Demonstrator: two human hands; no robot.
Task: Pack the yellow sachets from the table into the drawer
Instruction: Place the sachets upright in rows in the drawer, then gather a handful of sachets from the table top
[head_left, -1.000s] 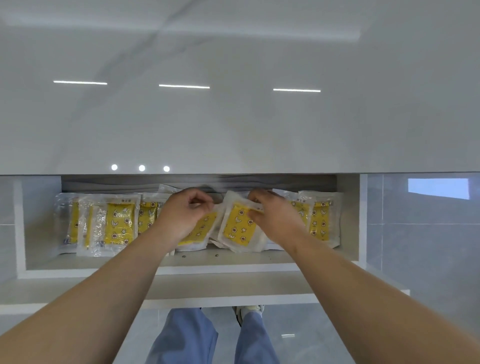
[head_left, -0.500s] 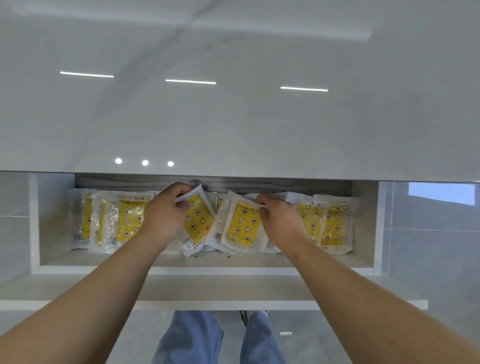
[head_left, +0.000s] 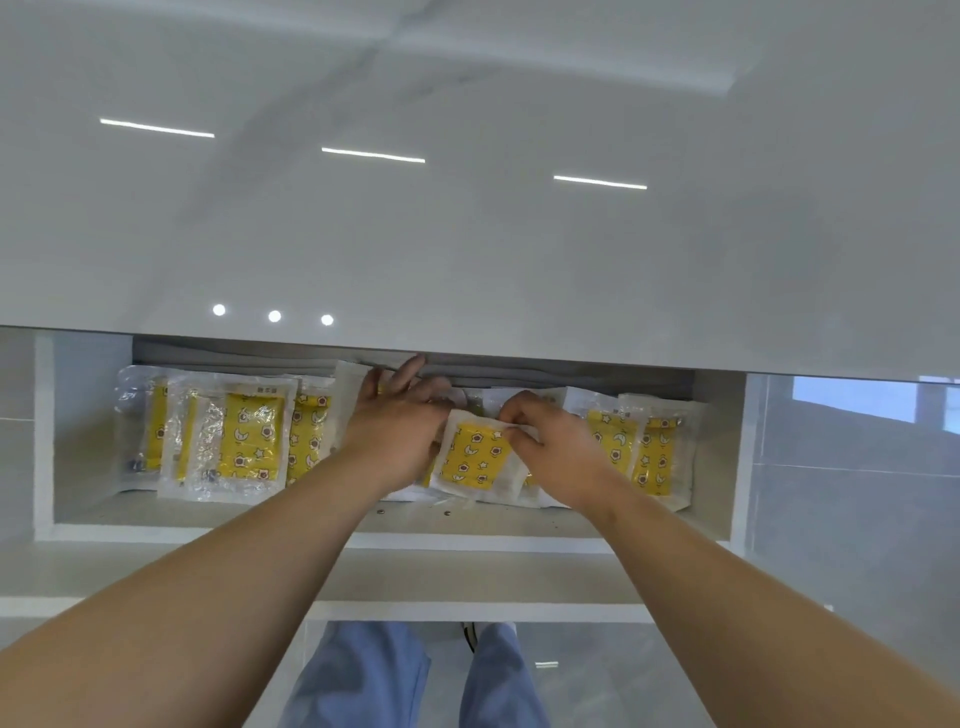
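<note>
This is a clean, modern indoor room, though whether it is an office, a showroom or a home cannot be told. A glossy white, marble-veined tabletop (head_left: 467, 234) mirrors ceiling strip lights (head_left: 373, 155) and three round spotlights (head_left: 274, 316). Under its near edge a white drawer (head_left: 44, 441) stands open, with yellow sachets (head_left: 249, 436) in rows. The floor (head_left: 831, 493) is large polished grey tiles that reflect a bright window (head_left: 872, 397).

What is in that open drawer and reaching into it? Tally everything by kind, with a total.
yellow sachets: 6 with yellow clearly showing; overlaps and the hands may hide more
hands: 2, the left hand and the right hand, which pinches the centre sachet
drawer: 1
Total: 9
</note>
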